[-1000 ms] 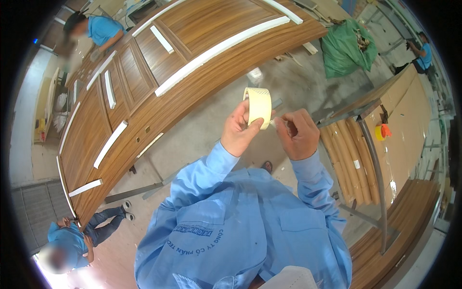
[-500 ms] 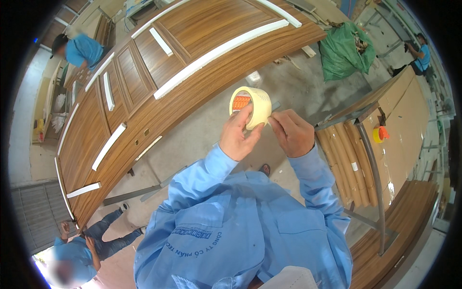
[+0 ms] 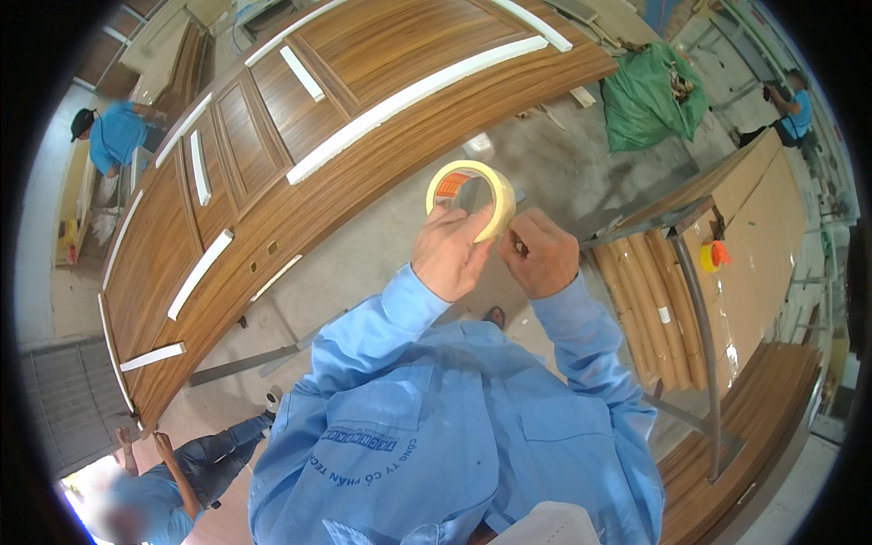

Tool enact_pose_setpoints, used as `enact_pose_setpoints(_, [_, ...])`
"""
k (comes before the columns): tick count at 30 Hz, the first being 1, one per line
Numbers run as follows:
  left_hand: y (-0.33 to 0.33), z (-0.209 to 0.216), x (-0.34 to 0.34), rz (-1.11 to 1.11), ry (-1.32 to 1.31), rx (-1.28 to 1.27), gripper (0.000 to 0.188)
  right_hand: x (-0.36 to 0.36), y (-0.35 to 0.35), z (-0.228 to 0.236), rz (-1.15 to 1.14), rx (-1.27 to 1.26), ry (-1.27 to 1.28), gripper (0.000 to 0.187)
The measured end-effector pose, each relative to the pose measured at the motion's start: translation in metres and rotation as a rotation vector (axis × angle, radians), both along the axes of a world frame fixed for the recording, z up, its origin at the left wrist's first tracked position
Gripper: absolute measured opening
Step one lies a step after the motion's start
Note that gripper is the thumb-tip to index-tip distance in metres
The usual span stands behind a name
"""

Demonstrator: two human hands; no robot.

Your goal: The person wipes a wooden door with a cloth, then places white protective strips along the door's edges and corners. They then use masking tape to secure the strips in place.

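A roll of pale yellow packing tape (image 3: 502,202) with an orange label inside its core is held up in front of my chest. My left hand (image 3: 443,252) grips it from below, fingers in the core and thumb along the outside. Close against the roll's right side is my right hand (image 3: 543,259), closed with thumb and forefinger pinched together. What lies between those fingertips is too small to make out. Beyond my hands lies a large brown wood-grain door (image 3: 400,154) with white strips (image 3: 418,109) along its edges and panels.
Beside me at right stand long brown rolls (image 3: 647,304), a metal frame (image 3: 704,318) and cardboard sheets (image 3: 754,213) with a yellow-and-orange tape roll (image 3: 715,255). A green sack (image 3: 649,100) sits beyond. Co-workers are at far left (image 3: 118,136), lower left (image 3: 163,490) and far right (image 3: 792,109).
The tape roll has turned, showing more of its open core. My right hand has shifted slightly left and curled. The far-left co-worker has moved left, and the lower-left one has shifted with hands near the door's end.
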State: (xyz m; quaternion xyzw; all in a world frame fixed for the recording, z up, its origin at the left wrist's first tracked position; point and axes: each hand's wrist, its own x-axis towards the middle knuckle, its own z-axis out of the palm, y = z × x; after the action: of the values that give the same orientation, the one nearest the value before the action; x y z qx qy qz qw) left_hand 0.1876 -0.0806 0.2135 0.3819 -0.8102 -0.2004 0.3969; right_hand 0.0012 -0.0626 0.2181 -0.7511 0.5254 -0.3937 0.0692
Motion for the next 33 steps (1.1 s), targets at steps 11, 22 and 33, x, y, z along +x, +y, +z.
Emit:
enact_pose_setpoints(11, [-0.007, 0.008, -0.011, 0.145, 0.201, 0.152, 0.049, 0.001, -0.013, 0.01, -0.051, -0.091, -0.106, 0.019])
enact_pose_setpoints(22, [-0.004, 0.014, -0.014, 0.152, -0.115, -0.129, 0.057, 0.0, -0.013, 0.016, -0.067, -0.186, 0.125, 0.02])
enact_pose_setpoints(33, [-0.007, 0.006, -0.005, 0.098, 0.018, 0.148, 0.05, -0.032, -0.028, 0.034, -0.285, -0.07, -0.108, 0.015])
